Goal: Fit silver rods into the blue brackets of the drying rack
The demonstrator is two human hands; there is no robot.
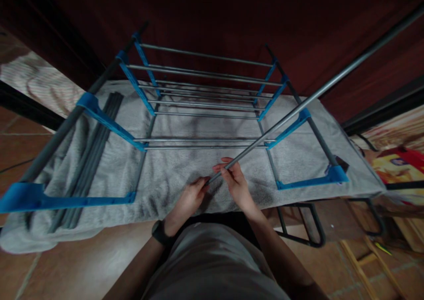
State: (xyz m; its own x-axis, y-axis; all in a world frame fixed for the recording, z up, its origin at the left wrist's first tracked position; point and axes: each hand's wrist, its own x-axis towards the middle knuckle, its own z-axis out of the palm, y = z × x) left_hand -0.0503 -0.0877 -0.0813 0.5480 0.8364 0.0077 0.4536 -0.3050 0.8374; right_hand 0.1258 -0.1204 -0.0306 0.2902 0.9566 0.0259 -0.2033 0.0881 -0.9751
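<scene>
A long grey metal tube (281,119) slants from my hands up past the top right corner. My left hand (191,197) pinches its lower end between the fingertips. A little further up, my right hand (236,183) has thumb and fingers around the same tube. In front of both hands lies a rack frame (205,148), made of blue plastic side brackets and grey tubes. Crossbars join its left and right sides at the middle and far brackets. The nearest left bracket (66,201) and nearest right bracket (311,183) have no crossbar between them.
A grey towel-like cloth (195,163) covers the surface under the rack. Several loose dark tubes (89,163) lie together at the left. Dark red fabric (212,17) hangs behind. A red and yellow package (399,169) and a wooden frame (359,262) are at the right.
</scene>
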